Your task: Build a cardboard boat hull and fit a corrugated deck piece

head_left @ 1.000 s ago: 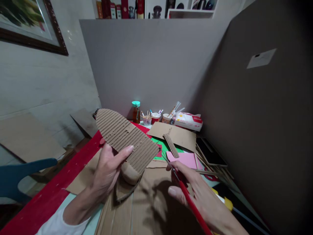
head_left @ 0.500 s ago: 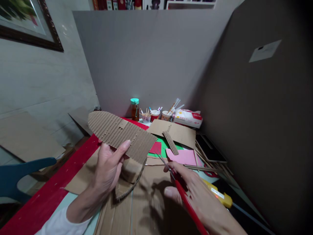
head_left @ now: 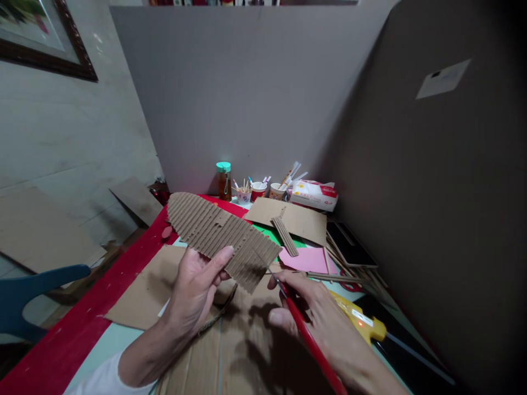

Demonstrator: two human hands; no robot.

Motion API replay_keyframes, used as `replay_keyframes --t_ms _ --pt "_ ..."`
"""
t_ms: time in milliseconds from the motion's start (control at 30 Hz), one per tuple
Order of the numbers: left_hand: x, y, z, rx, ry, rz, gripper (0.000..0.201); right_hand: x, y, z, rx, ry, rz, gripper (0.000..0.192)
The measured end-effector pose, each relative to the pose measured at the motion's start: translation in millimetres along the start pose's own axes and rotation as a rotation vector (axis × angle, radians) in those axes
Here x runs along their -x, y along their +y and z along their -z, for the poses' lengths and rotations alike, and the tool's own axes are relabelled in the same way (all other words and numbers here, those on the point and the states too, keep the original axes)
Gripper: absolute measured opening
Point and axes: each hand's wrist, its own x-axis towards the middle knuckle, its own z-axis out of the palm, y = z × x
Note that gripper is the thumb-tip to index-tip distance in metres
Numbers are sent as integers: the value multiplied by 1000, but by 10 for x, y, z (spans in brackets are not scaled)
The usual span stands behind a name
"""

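Corrugated brown cardboard sole shape [head_left: 220, 236] sits pinched in our left hand [head_left: 197, 291] above the table, rounded end already cut, while our right hand [head_left: 317, 318] grips red-handled scissors [head_left: 304, 334] near its ragged edge, seemingly untrimmed.

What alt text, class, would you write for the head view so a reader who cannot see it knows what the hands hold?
The left hand holds up a long ribbed corrugated cardboard piece over a cluttered craft table. The right hand grips red-handled scissors pointing at its edge. Cups, a jar and pink paper lie behind.
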Motion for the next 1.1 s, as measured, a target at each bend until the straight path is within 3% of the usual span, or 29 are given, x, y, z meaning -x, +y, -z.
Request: replay_keyframes --t_ms 300,567,1100 --pt "-29 -13 -30 58 10 55 46 -11 -18 -28 15 -22 -46 45" --pt "-22 -30 -9 56 -40 43 49 -15 3 -45 -54 -2 -53 42" --pt "-27 -8 -27 69 -39 56 38 -30 37 -38 46 47 -48 35"
